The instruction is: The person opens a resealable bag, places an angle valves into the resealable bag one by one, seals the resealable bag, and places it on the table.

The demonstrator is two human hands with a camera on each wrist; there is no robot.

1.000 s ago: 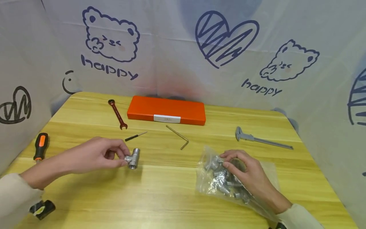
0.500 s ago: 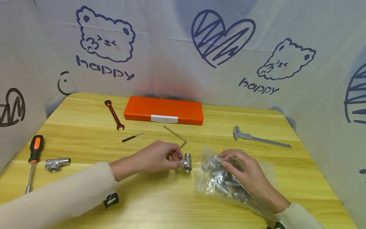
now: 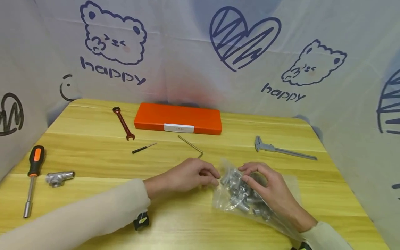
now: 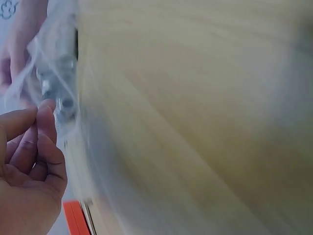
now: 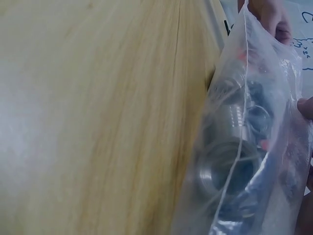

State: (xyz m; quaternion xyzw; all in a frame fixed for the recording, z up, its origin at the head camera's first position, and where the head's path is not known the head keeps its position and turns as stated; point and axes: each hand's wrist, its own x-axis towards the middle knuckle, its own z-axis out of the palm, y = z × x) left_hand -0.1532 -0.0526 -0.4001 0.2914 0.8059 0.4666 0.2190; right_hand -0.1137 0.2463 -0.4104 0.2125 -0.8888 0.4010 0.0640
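Note:
A clear plastic bag of metal pipe fittings lies at the right of the table. My right hand grips its upper edge with thumb and curled fingers. My left hand is at the bag's left edge, its thumb and fingertips close together. In the left wrist view those fingertips are beside a fitting behind the film. Whether they pinch the film, a fitting or nothing cannot be told. Far to the left, a metal tee fitting lies on the wooden table.
Left of the tee lies a nut driver with a black and orange handle. Behind are a red wrench, a small screwdriver, a hex key and an orange case. A grey caliper lies behind the bag.
My left hand has carried a tee fitting rightward to the bag; that tee no longer shows apart from the bag. Another tee at the left has come into view. My right hand stays at the bag.

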